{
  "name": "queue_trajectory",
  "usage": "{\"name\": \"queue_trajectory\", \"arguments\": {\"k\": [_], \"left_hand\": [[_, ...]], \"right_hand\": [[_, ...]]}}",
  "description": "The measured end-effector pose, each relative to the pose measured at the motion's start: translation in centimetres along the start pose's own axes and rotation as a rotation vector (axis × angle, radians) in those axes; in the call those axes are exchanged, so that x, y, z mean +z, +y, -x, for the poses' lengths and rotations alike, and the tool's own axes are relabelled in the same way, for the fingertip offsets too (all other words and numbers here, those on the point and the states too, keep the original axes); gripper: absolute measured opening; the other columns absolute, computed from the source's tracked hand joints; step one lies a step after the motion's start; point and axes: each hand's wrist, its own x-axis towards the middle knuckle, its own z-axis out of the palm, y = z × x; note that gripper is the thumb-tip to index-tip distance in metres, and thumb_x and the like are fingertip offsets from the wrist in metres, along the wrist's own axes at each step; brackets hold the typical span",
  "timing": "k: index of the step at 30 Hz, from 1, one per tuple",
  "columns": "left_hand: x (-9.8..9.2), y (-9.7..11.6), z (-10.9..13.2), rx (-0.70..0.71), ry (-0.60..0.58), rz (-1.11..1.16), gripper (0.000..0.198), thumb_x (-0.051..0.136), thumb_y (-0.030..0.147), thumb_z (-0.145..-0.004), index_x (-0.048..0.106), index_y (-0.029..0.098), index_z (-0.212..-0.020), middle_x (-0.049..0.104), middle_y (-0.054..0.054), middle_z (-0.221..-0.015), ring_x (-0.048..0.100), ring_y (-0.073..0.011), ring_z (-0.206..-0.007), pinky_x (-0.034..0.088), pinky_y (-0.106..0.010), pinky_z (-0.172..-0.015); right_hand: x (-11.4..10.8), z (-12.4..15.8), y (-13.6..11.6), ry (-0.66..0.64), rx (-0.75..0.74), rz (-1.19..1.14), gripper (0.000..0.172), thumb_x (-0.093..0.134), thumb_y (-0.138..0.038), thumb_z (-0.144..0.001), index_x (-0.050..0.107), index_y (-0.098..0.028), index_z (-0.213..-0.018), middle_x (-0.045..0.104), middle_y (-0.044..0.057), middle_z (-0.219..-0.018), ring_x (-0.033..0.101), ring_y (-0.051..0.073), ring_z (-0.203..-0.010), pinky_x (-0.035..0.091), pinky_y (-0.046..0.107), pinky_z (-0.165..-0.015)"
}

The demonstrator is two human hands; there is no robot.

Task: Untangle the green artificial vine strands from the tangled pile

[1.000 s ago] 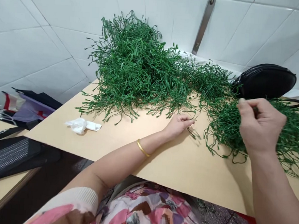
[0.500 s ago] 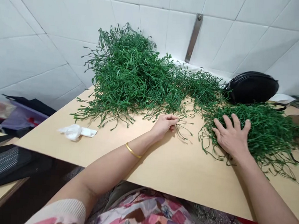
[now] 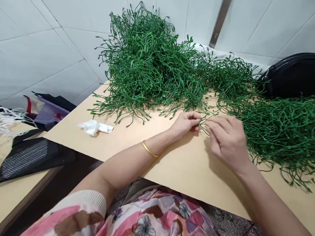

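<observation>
Thin green artificial plant stems [image 3: 202, 124] stretch between my two hands over the front middle of the table. My left hand [image 3: 184, 125], with a gold bangle at its wrist, is closed in a pinch on them. Just to its right, my right hand [image 3: 228, 141] is also pinched, its fingertips at the other end of the stems. A tall heap of green plastic stems [image 3: 153, 65] rises behind my left hand. Beside my right hand lies a lower pile of stems [image 3: 288, 132]. How many stems are held is too fine to tell.
A crumpled white tissue [image 3: 93, 127] lies on the wooden table [image 3: 181, 166] at left. Behind the right pile sits a black bag [image 3: 298, 75], near the tiled wall [image 3: 78, 12]. White strands [image 3: 3, 121] and a black mesh pouch [image 3: 27, 159] rest on a second surface at left.
My right hand has left the right pile, moved left to meet my left hand and closed in a pinch. My left hand still holds stems. The view has shifted.
</observation>
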Motion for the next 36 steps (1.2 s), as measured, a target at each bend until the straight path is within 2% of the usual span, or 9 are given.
{"name": "queue_trajectory", "arguments": {"k": [5, 9, 18, 21, 24, 27, 31, 34, 36], "left_hand": [[0.1, 0.2, 0.2, -0.002, 0.010, -0.011, 0.008, 0.052, 0.005, -0.075, 0.049, 0.012, -0.072, 0.051, 0.005, -0.050, 0.047, -0.0044, -0.040, 0.040, -0.018, -0.042], [0.0, 0.5, 0.3, -0.026, -0.004, 0.008, 0.008, 0.049, 0.006, -0.076, 0.048, 0.013, -0.072, 0.053, 0.004, -0.053, 0.048, -0.0048, -0.041, 0.042, -0.019, -0.044], [-0.9, 0.5, -0.3, -0.075, -0.092, 0.036, 0.009, 0.056, 0.007, -0.072, 0.049, 0.012, -0.073, 0.058, 0.000, -0.060, 0.053, -0.0063, -0.047, 0.045, -0.021, -0.048], [-1.2, 0.6, -0.5, -0.117, -0.137, -0.011, 0.014, 0.063, 0.012, -0.068, 0.051, 0.012, -0.074, 0.060, -0.001, -0.061, 0.052, -0.0060, -0.048, 0.045, -0.021, -0.048], [-1.2, 0.5, -0.4, -0.104, -0.174, -0.105, 0.016, 0.067, 0.020, -0.067, 0.054, 0.012, -0.071, 0.055, 0.001, -0.055, 0.045, -0.0044, -0.044, 0.040, -0.020, -0.044], [-0.9, 0.3, -0.3, -0.064, -0.152, -0.165, 0.015, 0.065, 0.020, -0.067, 0.053, 0.012, -0.064, 0.046, 0.004, -0.049, 0.038, -0.0031, -0.042, 0.032, -0.018, -0.042], [-0.5, 0.2, 0.0, -0.039, -0.089, -0.170, 0.011, 0.062, 0.016, -0.066, 0.051, 0.014, -0.062, 0.042, 0.005, -0.047, 0.033, -0.0033, -0.041, 0.025, -0.020, -0.043], [-0.3, 0.4, 0.2, 0.002, -0.111, -0.261, 0.011, 0.060, 0.016, -0.067, 0.051, 0.014, -0.061, 0.040, 0.006, -0.048, 0.032, -0.0033, -0.043, 0.023, -0.020, -0.045], [-0.2, 0.5, 0.3, 0.055, -0.144, -0.339, 0.010, 0.058, 0.016, -0.068, 0.051, 0.013, -0.061, 0.042, 0.005, -0.051, 0.033, -0.0036, -0.047, 0.024, -0.020, -0.048]], "right_hand": [[3.2, 0.5, 0.3, -0.145, 0.227, -0.096, 0.020, 0.045, -0.027, -0.085, 0.061, -0.019, -0.093, 0.065, 0.008, -0.095, 0.049, 0.023, -0.092, 0.034, 0.037, -0.080], [4.1, 0.8, 1.2, -0.155, 0.351, -0.265, 0.016, 0.045, -0.026, -0.084, 0.061, -0.020, -0.085, 0.065, 0.005, -0.084, 0.053, 0.020, -0.081, 0.037, 0.033, -0.073], [4.1, 0.8, 1.8, -0.143, 0.396, -0.390, 0.018, 0.043, -0.024, -0.085, 0.060, -0.018, -0.086, 0.064, 0.004, -0.074, 0.056, 0.017, -0.071, 0.039, 0.030, -0.068], [4.0, 1.0, 1.9, -0.090, 0.367, -0.347, 0.016, 0.046, -0.024, -0.083, 0.060, -0.018, -0.087, 0.065, 0.006, -0.083, 0.057, 0.019, -0.079, 0.039, 0.031, -0.073], [3.8, 1.0, 1.8, -0.065, 0.308, -0.222, 0.013, 0.048, -0.023, -0.081, 0.059, -0.018, -0.085, 0.064, 0.006, -0.083, 0.056, 0.020, -0.082, 0.036, 0.034, -0.077], [3.5, 0.9, 1.4, -0.088, 0.292, -0.170, 0.012, 0.050, -0.023, -0.079, 0.060, -0.018, -0.082, 0.062, 0.006, -0.077, 0.054, 0.021, -0.079, 0.035, 0.037, -0.078], [2.6, 0.6, 1.7, -0.176, 0.424, -0.499, 0.016, 0.056, -0.032, -0.077, 0.062, -0.019, -0.082, 0.064, 0.005, -0.080, 0.056, 0.019, -0.077, 0.040, 0.034, -0.074], [1.9, 0.4, 2.5, -0.227, 0.687, -0.845, 0.030, 0.051, -0.044, -0.080, 0.063, -0.018, -0.076, 0.064, 0.005, -0.076, 0.058, 0.016, -0.069, 0.044, 0.029, -0.063], [1.7, 0.2, 2.9, -0.240, 0.826, -0.962, 0.035, 0.052, -0.049, -0.079, 0.062, -0.017, -0.072, 0.061, 0.004, -0.066, 0.055, 0.013, -0.059, 0.042, 0.027, -0.055]]}}
